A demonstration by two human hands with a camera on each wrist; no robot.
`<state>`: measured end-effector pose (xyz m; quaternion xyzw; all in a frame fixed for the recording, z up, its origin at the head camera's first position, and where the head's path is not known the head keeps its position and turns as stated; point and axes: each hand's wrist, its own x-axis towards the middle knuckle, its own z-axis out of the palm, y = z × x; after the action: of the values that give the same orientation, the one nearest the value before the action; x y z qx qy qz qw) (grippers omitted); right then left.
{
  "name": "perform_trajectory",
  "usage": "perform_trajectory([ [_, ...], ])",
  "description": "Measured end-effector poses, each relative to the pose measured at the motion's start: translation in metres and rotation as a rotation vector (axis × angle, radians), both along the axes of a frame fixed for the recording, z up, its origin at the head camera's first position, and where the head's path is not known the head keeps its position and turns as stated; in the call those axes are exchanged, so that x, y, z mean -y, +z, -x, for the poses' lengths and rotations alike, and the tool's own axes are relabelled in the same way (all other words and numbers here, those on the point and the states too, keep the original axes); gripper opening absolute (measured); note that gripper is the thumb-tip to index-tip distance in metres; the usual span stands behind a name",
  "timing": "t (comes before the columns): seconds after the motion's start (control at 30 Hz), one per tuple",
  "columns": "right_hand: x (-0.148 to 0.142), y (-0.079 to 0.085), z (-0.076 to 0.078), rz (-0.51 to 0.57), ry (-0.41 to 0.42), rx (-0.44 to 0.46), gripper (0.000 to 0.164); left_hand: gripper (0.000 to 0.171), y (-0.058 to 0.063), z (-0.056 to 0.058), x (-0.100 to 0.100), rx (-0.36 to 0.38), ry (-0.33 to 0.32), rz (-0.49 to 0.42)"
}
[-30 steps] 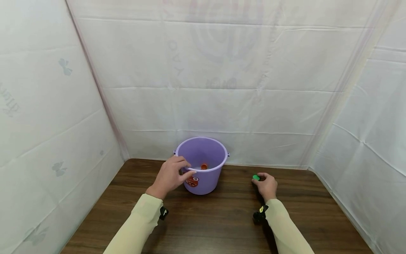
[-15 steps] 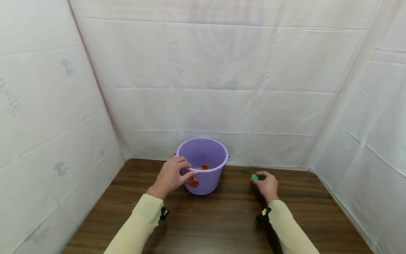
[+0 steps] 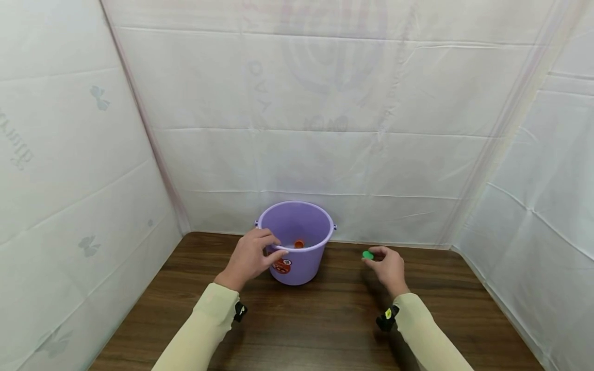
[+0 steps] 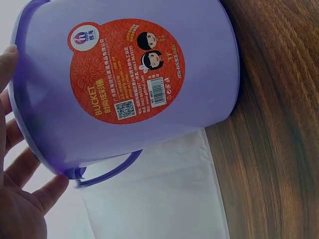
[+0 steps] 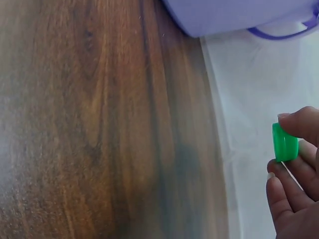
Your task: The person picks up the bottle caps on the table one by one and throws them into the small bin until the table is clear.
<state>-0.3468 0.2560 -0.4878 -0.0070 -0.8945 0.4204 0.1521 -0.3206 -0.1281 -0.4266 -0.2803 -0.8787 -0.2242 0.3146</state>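
A purple bucket stands upright on the brown wooden table near the back wall. My left hand grips its near left rim, thumb outside and fingers over the edge. In the left wrist view the bucket fills much of the picture, with a red printed label on its side. Inside the bucket lies a small orange cap-like thing. To the right of the bucket, my right hand pinches a small green bottle cap between thumb and fingers; the cap also shows in the right wrist view.
White cloth walls enclose the table at the back, left and right. The bucket's handle hangs down on its far side.
My right hand has moved a little left and up in the head view, carrying the green bottle cap toward the bucket. The left hand and the bucket stay in place.
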Motion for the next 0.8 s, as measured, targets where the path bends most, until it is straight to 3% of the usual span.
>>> perform_trajectory([
  [0.57,0.021,0.033,-0.015,0.022,0.066,-0.051,0.035,0.021,-0.001,0.002,-0.001,-0.018,0.005,-0.001],
  [0.8,0.031,0.048,-0.019,0.082,0.112,-0.074,0.037,0.021,-0.001,0.003,-0.002,-0.016,0.004,0.005],
])
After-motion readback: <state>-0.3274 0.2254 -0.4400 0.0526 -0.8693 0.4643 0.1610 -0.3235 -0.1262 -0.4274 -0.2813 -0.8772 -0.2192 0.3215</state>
